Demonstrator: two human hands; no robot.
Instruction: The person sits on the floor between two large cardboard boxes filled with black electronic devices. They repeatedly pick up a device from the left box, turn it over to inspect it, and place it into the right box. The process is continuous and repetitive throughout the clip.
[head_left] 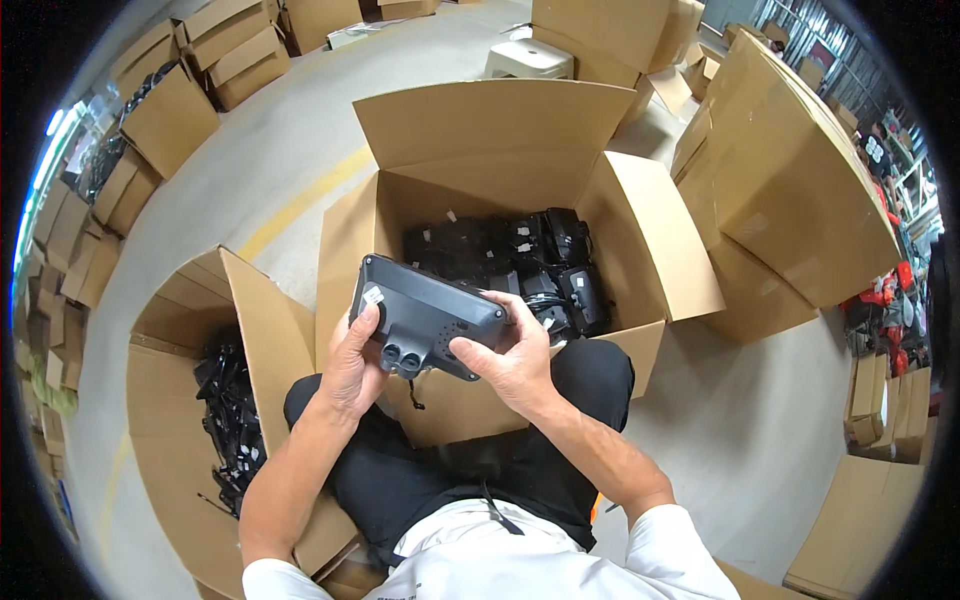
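An open brown cardboard box (pixel 640 230) full of black parts stands straight ahead, a second open box (pixel 175 400) sits at lower left, a small white label (pixel 373 295) marks the held dark panel's corner, and closed brown cartons (pixel 790 180) are stacked at right and far left.

Both hands, left hand (pixel 352 368), right hand (pixel 512 358), gripping dark plastic panel (pixel 425 313), above open cardboard box (pixel 640 240)

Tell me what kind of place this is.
Probably a warehouse or packing area: a bare concrete floor, stacked cardboard boxes all around, and an open box of black parts. Both hands hold one dark panel.
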